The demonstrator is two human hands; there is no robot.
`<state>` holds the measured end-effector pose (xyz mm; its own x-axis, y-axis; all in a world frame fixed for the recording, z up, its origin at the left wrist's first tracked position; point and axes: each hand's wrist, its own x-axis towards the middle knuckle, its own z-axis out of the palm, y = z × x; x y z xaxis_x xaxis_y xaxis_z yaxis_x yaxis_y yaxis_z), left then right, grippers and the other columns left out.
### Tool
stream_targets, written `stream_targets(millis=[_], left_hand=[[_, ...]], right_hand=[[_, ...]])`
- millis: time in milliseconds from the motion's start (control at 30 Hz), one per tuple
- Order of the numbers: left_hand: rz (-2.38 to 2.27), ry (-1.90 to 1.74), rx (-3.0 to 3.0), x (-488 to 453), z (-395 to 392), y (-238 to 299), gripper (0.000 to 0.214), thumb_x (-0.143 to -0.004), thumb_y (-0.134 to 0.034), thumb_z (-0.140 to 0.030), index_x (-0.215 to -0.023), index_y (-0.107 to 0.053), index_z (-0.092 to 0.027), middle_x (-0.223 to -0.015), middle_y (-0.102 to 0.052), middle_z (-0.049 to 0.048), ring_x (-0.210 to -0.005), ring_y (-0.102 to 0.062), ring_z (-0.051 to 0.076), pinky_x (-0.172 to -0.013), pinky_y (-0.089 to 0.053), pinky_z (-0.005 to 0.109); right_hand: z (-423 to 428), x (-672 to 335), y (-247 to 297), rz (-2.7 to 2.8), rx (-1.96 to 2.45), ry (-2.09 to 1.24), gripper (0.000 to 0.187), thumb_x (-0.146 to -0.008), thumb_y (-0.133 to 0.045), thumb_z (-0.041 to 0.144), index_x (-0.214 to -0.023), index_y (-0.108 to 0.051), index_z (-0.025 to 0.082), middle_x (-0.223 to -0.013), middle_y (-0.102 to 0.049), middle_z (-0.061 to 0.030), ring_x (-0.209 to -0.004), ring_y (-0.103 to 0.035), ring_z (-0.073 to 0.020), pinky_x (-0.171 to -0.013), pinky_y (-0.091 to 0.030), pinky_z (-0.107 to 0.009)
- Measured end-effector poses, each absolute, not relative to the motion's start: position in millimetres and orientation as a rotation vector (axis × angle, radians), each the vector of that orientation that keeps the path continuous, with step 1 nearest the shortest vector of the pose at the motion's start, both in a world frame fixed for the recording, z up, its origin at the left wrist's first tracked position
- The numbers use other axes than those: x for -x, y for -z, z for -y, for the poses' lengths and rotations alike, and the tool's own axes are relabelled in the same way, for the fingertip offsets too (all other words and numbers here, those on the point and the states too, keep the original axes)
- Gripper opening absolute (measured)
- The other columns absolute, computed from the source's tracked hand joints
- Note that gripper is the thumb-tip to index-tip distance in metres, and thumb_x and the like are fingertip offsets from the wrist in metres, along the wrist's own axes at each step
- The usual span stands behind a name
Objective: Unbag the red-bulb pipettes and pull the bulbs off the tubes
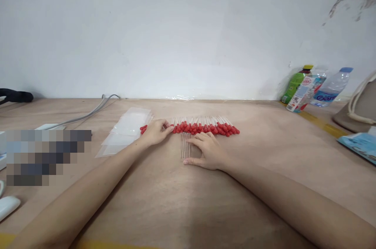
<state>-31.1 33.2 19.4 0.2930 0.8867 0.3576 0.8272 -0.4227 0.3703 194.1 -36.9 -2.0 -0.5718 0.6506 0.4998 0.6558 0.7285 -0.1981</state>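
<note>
A row of several glass droppers with red rubber bulbs lies across the middle of the brown table. My left hand rests on the row's left end, fingers curled over some red bulbs. My right hand lies flat with fingers spread beside a few clear glass tubes that sit just in front of the row; its fingertips reach the red bulbs. A stack of clear plastic bags lies left of my left hand.
Three bottles stand at the back right by the white wall. A beige bag and a blue packet sit at the right edge. A grey cable and white items lie at the left.
</note>
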Motion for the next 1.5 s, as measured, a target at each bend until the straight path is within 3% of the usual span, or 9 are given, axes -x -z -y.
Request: stream_targets(millis=[100, 333, 533, 633, 1067, 1267, 1500], left_hand=[[-1.715, -0.935, -2.391, 30, -33, -16, 0.026, -0.079, -0.046, -0.039, -0.070, -0.055, -0.017, -0.073, -0.061, 0.0038, -0.070, -0.055, 0.018, -0.065, -0.042, 0.030], [-1.733, -1.421, -2.317, 27, -13, -3, 0.015, -0.083, -0.045, -0.031, -0.086, -0.050, -0.018, -0.083, -0.057, 0.0034, -0.077, -0.054, 0.017, -0.068, -0.043, 0.030], [-1.206, -1.274, -2.788, 17, 28, -1, 0.006, -0.084, -0.047, -0.022, -0.088, -0.051, -0.019, -0.084, -0.059, 0.0027, -0.081, -0.053, 0.016, -0.074, -0.041, 0.031], [-1.038, -1.240, -2.893, 13, 35, 0, 0.004, -0.084, -0.048, -0.020, -0.086, -0.051, -0.018, -0.083, -0.059, 0.0030, -0.080, -0.053, 0.016, -0.074, -0.040, 0.031], [-0.894, -1.207, -2.966, -9, 22, 1, 0.007, -0.084, -0.047, -0.021, -0.085, -0.054, -0.018, -0.082, -0.061, 0.0039, -0.081, -0.054, 0.016, -0.077, -0.041, 0.032], [-0.952, -1.122, -3.011, -17, 23, -3, 0.023, -0.084, -0.049, -0.029, -0.103, -0.056, -0.018, -0.102, -0.060, 0.0071, -0.096, -0.052, 0.019, -0.085, -0.037, 0.036], [-0.882, -1.049, -3.024, -25, 18, 3, 0.018, -0.087, -0.046, -0.028, -0.090, -0.062, -0.020, -0.092, -0.065, 0.0029, -0.092, -0.056, 0.016, -0.088, -0.035, 0.035]], right_hand=[[39, -196, 3, 2.327, 0.987, 0.038, 0.053, -0.072, -0.053, 0.060, -0.104, -0.058, 0.018, -0.095, -0.059, -0.0073, -0.088, -0.051, -0.0196, -0.081, -0.032, -0.037], [42, -213, 13, 2.067, 0.982, 0.124, 0.028, -0.083, -0.049, 0.035, -0.101, -0.057, 0.017, -0.096, -0.057, -0.0095, -0.089, -0.052, -0.0202, -0.078, -0.041, -0.036], [44, -237, 14, 2.001, 0.975, 0.290, 0.057, -0.079, -0.053, 0.038, -0.129, -0.036, 0.017, -0.124, -0.046, -0.0137, -0.113, -0.043, -0.0257, -0.094, -0.038, -0.043], [44, -243, 13, 2.096, 0.939, 0.310, 0.067, -0.077, -0.055, 0.043, -0.134, -0.030, 0.018, -0.129, -0.043, -0.0133, -0.118, -0.040, -0.0262, -0.096, -0.036, -0.043], [32, -233, 14, 2.232, 0.956, 0.292, 0.027, -0.086, -0.047, 0.034, -0.108, -0.060, 0.025, -0.105, -0.065, -0.0021, -0.110, -0.051, -0.0209, -0.098, -0.030, -0.044], [32, -232, 14, 2.267, 0.932, 0.260, 0.024, -0.087, -0.046, 0.033, -0.105, -0.062, 0.027, -0.104, -0.065, 0.0008, -0.110, -0.051, -0.0194, -0.097, -0.031, -0.042], [30, -231, 14, 2.308, 0.856, 0.207, 0.027, -0.086, -0.047, 0.034, -0.108, -0.060, 0.025, -0.108, -0.064, -0.0023, -0.111, -0.050, -0.0202, -0.096, -0.035, -0.043]])
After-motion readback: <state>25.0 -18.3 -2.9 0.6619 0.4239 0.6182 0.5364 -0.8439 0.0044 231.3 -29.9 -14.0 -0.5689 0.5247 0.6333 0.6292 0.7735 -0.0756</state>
